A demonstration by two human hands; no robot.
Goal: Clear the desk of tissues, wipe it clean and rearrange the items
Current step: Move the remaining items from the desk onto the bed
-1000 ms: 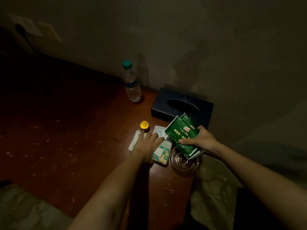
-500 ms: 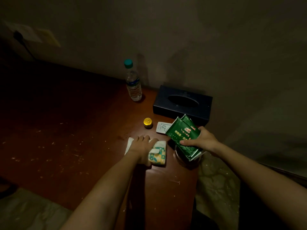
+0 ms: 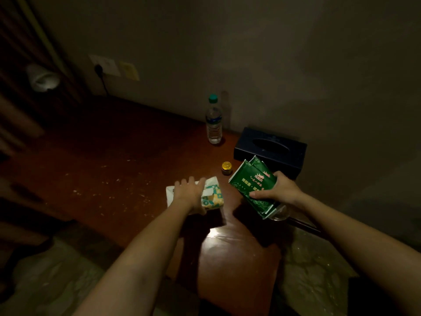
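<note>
Left hand (image 3: 189, 193) presses flat on the soft, light tissue pack (image 3: 213, 197), probably best gripped across its sides; right hand (image 3: 280, 192) pinches green packets (image 3: 251, 184).

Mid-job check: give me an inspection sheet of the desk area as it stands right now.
Surface: red-brown desk; pale specks left of centre, glare near the front edge.
Job's things: tissue pack and white sheet under the left hand; green packets; dark tissue box; bottle; gold-capped jar.
Clutter: glass ashtray below the packets.
Hands: left hand lies on the tissue pack, fingers extended; right hand grips the packets.
Cables: black plug in a wall socket; cable drops behind the desk.
Surroundings: dim room, plain wall, patterned floor; white object far left, unidentifiable.
</note>
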